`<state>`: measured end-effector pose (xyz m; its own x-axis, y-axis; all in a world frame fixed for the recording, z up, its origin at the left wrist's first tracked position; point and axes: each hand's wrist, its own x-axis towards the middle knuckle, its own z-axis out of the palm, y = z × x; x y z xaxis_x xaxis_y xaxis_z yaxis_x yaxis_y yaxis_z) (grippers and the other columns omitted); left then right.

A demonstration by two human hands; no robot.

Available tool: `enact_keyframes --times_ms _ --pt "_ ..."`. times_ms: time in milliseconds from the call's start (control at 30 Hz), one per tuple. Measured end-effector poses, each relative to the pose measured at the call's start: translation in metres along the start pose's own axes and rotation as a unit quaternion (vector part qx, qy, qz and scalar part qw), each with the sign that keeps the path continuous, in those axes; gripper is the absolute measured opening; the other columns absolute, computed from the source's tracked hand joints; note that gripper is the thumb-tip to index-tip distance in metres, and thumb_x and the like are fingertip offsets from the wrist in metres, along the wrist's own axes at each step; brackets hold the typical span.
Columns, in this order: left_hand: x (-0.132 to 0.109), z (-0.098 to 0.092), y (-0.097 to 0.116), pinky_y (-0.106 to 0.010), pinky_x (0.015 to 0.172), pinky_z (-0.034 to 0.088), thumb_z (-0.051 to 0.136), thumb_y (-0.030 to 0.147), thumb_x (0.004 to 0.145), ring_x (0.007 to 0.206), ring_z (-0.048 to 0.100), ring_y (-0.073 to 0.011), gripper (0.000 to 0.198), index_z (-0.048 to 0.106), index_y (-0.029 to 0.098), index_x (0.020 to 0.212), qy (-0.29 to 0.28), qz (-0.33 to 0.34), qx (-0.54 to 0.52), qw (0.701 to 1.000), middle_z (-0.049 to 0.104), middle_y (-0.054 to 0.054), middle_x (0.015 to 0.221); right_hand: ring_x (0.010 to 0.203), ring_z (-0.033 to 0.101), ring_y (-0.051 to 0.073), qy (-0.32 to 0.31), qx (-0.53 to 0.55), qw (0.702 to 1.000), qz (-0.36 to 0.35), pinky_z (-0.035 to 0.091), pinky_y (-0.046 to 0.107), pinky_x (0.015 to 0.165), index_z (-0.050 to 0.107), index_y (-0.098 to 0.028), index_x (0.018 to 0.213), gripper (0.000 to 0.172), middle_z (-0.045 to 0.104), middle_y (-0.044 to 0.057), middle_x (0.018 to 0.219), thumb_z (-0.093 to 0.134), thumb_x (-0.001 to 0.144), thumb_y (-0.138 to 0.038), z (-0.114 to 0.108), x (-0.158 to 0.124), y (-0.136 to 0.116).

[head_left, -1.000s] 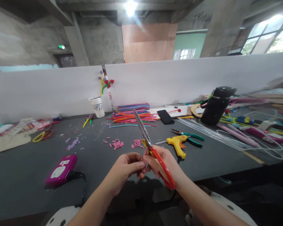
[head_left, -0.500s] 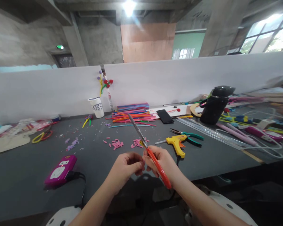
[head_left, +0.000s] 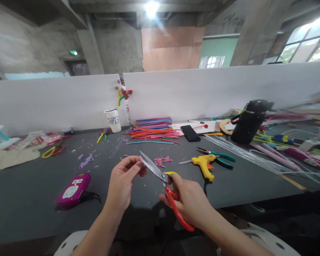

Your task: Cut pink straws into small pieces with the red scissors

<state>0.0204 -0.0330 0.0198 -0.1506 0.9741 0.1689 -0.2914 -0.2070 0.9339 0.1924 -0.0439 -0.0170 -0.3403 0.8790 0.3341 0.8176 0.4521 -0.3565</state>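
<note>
My right hand [head_left: 190, 201] is closed on the handles of the scissors [head_left: 153, 169], which have one red and one yellow handle. Their blades point up and left, the tips touching or nearly touching the fingertips of my left hand [head_left: 125, 177]. My left fingers are pinched together; a tiny pinkish bit seems to show there, too small to make out. Short pink pieces [head_left: 162, 161] lie on the table behind the blades. Farther back is a pile of colourful pipe cleaners [head_left: 154, 131].
A yellow glue gun [head_left: 204, 165] and green-handled pliers [head_left: 224, 159] lie at the right, near a black phone [head_left: 190, 133] and a black flask [head_left: 249, 122]. At the left are a magenta device [head_left: 74, 190], purple bits [head_left: 85, 161] and a white cup [head_left: 113, 121].
My left hand has moved up and left, away from my right hand. The scissors have tilted further left, their tips now at my left fingertips. The view has shifted slightly.
</note>
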Motion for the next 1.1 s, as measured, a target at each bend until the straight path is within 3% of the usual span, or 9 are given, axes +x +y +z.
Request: enact_keyframes --times_ms 200,733,1100 --pt "-0.0019 0.0001 0.0014 -0.019 0.053 0.037 0.06 0.018 0.065 0.051 0.048 -0.0066 0.003 0.059 0.015 0.066 -0.007 0.009 0.003 1.0 0.057 0.002 0.058 0.052 0.054 0.015 0.006 -0.045 0.999 -0.029 0.025 0.022 0.046 0.046 -0.019 0.078 0.023 0.057 0.0 0.058 0.041 0.077 -0.041 0.0061 -0.0015 0.0019" --pt "-0.001 0.0001 0.002 -0.019 0.052 0.039 0.062 0.02 0.063 0.051 0.05 -0.0072 0.007 0.061 0.014 0.067 -0.004 0.001 -0.014 1.0 0.058 0.002 0.059 0.052 0.058 0.019 0.013 -0.087 0.996 -0.031 0.03 0.024 0.046 0.048 -0.017 0.08 0.037 0.06 0.003 0.06 0.036 0.079 -0.052 0.0089 -0.0006 0.004" --pt "0.0002 -0.0013 0.0031 -0.019 0.052 0.04 0.061 0.018 0.065 0.051 0.05 -0.0077 0.005 0.06 0.014 0.067 -0.021 -0.001 -0.024 0.999 0.057 0.001 0.059 0.051 0.058 0.018 0.022 -0.093 0.995 -0.036 0.031 0.024 0.045 0.048 -0.017 0.079 0.035 0.06 0.002 0.059 0.037 0.079 -0.051 0.0087 -0.001 0.0033"
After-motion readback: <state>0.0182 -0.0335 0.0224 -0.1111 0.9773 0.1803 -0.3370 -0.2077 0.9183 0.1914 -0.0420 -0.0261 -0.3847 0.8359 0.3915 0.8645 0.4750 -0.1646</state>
